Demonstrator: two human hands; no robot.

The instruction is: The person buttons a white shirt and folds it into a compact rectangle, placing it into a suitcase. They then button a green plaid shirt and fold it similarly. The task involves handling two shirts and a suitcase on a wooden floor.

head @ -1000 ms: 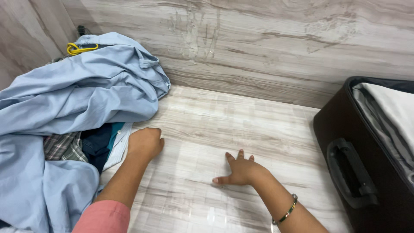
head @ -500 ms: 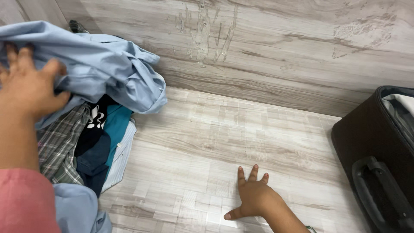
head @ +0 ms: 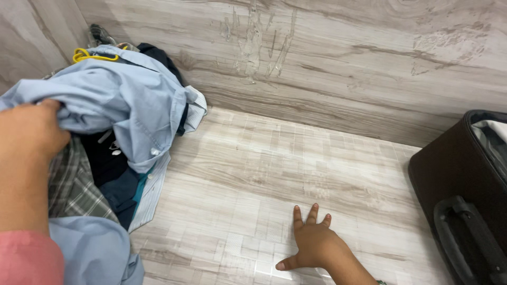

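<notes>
My left hand (head: 29, 132) is raised at the left edge, gripping a light blue shirt (head: 129, 100) and holding it up over a pile of clothes. Under the lifted shirt lie a dark navy garment (head: 108, 158), a grey plaid shirt (head: 71, 187) and a pale striped shirt (head: 153, 192). My right hand (head: 311, 243) rests flat on the pale wood-look floor (head: 253, 158), fingers spread, holding nothing, well to the right of the pile.
A dark suitcase (head: 449, 174) with a side handle (head: 467, 235) stands open at the right edge, light cloth inside. A yellow hanger (head: 87, 55) lies on the pile's far end by the wood-look wall (head: 327, 58). More light blue cloth (head: 90, 248) lies at the bottom left.
My left hand went from the floor beside the pile up to the blue shirt, took hold of it and lifted it, uncovering the darker clothes. My right hand stayed flat on the floor.
</notes>
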